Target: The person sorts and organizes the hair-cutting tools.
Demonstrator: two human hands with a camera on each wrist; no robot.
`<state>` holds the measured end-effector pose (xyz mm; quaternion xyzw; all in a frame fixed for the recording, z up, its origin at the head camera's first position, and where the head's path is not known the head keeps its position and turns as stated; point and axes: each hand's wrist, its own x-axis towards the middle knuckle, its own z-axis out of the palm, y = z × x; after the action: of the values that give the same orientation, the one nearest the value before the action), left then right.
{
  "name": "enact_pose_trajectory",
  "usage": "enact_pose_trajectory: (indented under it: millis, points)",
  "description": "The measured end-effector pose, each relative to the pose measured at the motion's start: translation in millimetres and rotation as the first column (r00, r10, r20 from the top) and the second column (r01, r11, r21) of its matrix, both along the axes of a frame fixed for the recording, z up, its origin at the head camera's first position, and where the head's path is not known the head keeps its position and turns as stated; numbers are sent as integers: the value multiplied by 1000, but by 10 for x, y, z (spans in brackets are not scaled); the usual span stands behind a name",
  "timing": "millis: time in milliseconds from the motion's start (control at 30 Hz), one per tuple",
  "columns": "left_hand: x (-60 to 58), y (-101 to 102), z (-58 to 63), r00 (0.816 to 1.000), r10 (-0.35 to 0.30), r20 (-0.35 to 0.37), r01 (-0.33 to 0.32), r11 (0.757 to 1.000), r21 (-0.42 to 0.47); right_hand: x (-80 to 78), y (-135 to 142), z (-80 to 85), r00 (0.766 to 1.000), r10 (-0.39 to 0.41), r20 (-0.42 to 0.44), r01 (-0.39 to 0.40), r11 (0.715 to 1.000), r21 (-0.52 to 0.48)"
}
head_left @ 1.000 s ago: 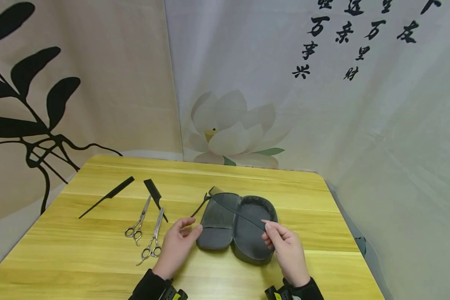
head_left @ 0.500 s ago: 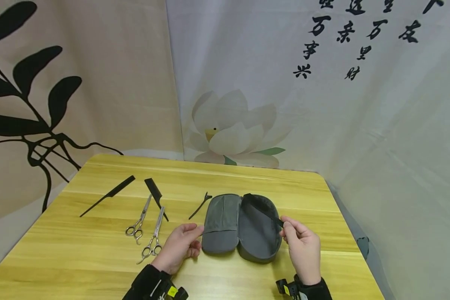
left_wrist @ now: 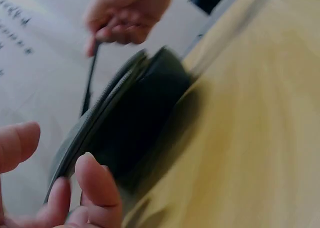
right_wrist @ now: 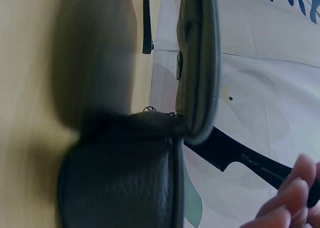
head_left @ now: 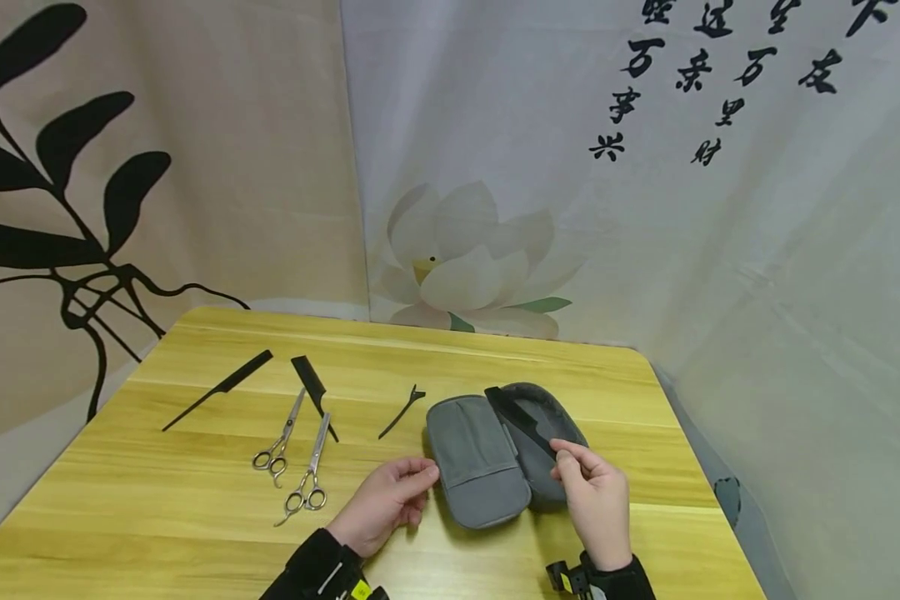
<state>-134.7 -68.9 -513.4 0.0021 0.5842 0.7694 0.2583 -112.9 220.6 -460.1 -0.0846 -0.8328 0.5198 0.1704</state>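
An open grey case point(head_left: 478, 492), with stitched pockets on its left flap, lies right of the middle of the table in the head view. My left hand point(head_left: 390, 504) grips the flap's left edge between thumb and fingers; the flap is raised off the table, as the right wrist view shows. With my right hand point(head_left: 594, 493) I pinch the narrow handle end of a black comb point(head_left: 517, 414). The comb slants over the deep right half of the case, its wide toothed end pointing to the far left. In the left wrist view, the case's underside point(left_wrist: 145, 118) is dark.
Left on the wooden table point(head_left: 157, 517) lie a black tail comb point(head_left: 228, 383), another black comb point(head_left: 309, 379) and two pairs of scissors point(head_left: 279, 446). A black hair clip point(head_left: 402, 410) lies just left of the case. A printed curtain point(head_left: 465, 167) hangs behind.
My right hand has swung the comb rightward over the case, bringing its wide end off the hair clip's side. My left hand has reached the flap, which has turned and risen.
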Motion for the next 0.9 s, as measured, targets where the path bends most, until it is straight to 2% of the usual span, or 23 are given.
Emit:
enact_pose_trajectory:
  millis: [133, 300, 467, 633, 767, 900]
  points:
    - [50, 178, -27, 999, 29, 17, -30, 999, 19, -1, 6, -3, 1000, 10, 7, -10, 1000, -1]
    - [77, 287, -52, 992, 128, -9, -128, 991, 40, 10, 53, 8, 999, -6, 49, 7, 1000, -21]
    - [7, 217, -54, 968, 242, -72, -244, 969, -25, 12, 116, 38, 996, -56, 64, 58, 998, -32]
    - [-54, 103, -61, 932, 340, -124, -353, 930, -101, 6, 140, 39, 997, -42, 69, 44, 999, -23]
    - [-59, 62, -59, 928, 354, -117, -366, 925, -104, 5, 143, 16, 996, -28, 81, 29, 1000, -10]
    - [-57, 50, -67, 934, 336, -117, -347, 933, -91, -11, 152, 1, 987, 60, 149, -63, 998, 18]
